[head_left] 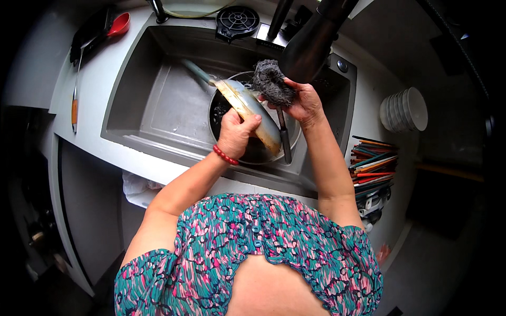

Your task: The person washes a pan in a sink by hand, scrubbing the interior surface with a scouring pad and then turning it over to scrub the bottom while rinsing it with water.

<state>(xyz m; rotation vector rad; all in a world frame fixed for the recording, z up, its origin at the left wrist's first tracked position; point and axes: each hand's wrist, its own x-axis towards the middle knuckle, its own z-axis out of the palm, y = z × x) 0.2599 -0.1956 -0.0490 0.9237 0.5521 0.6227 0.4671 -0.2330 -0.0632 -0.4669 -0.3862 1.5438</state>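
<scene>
My left hand [235,132] grips a wide metal cleaver blade [247,108] edge-up over the sink; its pale handle [196,70] points to the far left. My right hand [303,102] holds a dark steel-wool scrubber [271,81] just right of the blade, close to its upper end. Beneath both hands a dark round pan [253,150] sits in the sink, and another knife with a black handle [285,142] lies across it. A red bead bracelet [225,156] is on my left wrist.
The grey sink basin [158,100] lies in a white counter. A dark faucet [311,45] hangs above the right side. A red spoon [119,23] and a long utensil [76,89] lie at left. Stacked white bowls [405,109] and several chopsticks [373,163] are at right.
</scene>
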